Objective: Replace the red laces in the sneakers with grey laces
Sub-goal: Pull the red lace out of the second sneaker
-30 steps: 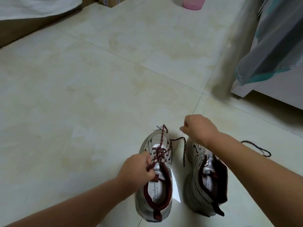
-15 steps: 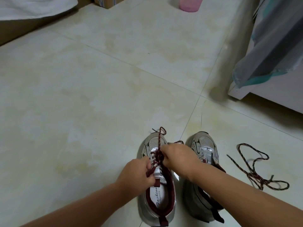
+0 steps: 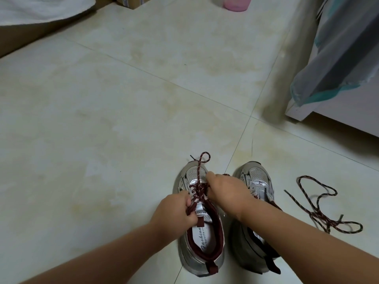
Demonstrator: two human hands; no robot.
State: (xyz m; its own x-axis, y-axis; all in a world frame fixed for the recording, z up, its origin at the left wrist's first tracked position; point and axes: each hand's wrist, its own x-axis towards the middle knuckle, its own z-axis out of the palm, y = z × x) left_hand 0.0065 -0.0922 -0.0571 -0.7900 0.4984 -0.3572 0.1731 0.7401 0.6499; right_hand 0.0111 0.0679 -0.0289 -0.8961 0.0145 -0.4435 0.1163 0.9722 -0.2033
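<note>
On the pale tiled floor (image 3: 123,119), close in front of the person, two silver-grey sneakers with dark red collars stand side by side, toes pointing away. The left sneaker (image 3: 202,240) carries a red lace (image 3: 198,187) threaded through its upper eyelets, with one end looping out over the toe. The left hand (image 3: 174,212) has its fingers curled round a strand of that lace beside the tongue, and the right hand (image 3: 224,191) pinches the same lace at the crossings over the tongue, its fingers bent tight. The right sneaker (image 3: 256,201) sits just beside, partly covered by the right forearm, with no lace seen in its visible eyelets. A loose red lace (image 3: 320,208) lies in a tangle on the floor to the right of the shoes, apart from them. Farther off, a grey and teal cloth (image 3: 332,58) hangs over a white furniture edge (image 3: 301,111), a pink container (image 3: 235,4) stands at the top, and a white cloth (image 3: 41,7) shows at the upper left.
</note>
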